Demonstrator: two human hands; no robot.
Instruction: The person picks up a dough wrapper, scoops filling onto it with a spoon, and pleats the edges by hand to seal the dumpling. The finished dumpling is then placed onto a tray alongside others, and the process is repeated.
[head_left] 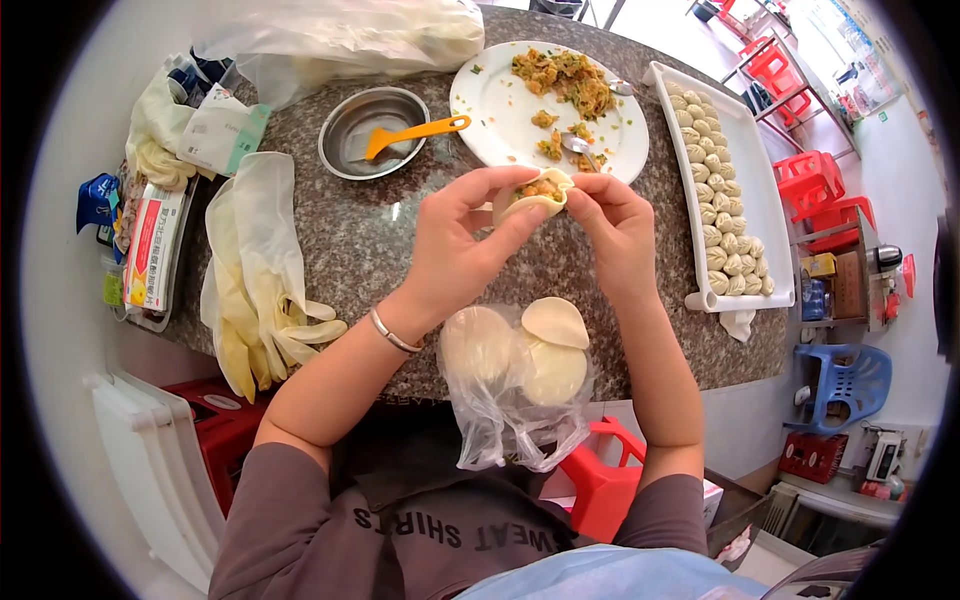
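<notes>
Nearest me is the grey sweatshirt (400, 530), then a plastic bag of round wrappers (520, 360) at the table's near edge. Beyond it I see the filled dumpling (537, 192) held up between both hands. The left hand (450, 250) has thumb and fingertips pinched on its left edge, and the right hand (615, 230) has its fingers closed on the right edge. The filling shows on top. The white plate (500, 110) lies just beyond.

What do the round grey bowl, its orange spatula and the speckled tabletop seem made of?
Round grey bowl: likely stainless steel, shiny reflections. Orange spatula: probably plastic, uniform bright colour, smooth. Speckled tabletop: polished granite-like stone, mottled grains, glossy glare.
</notes>
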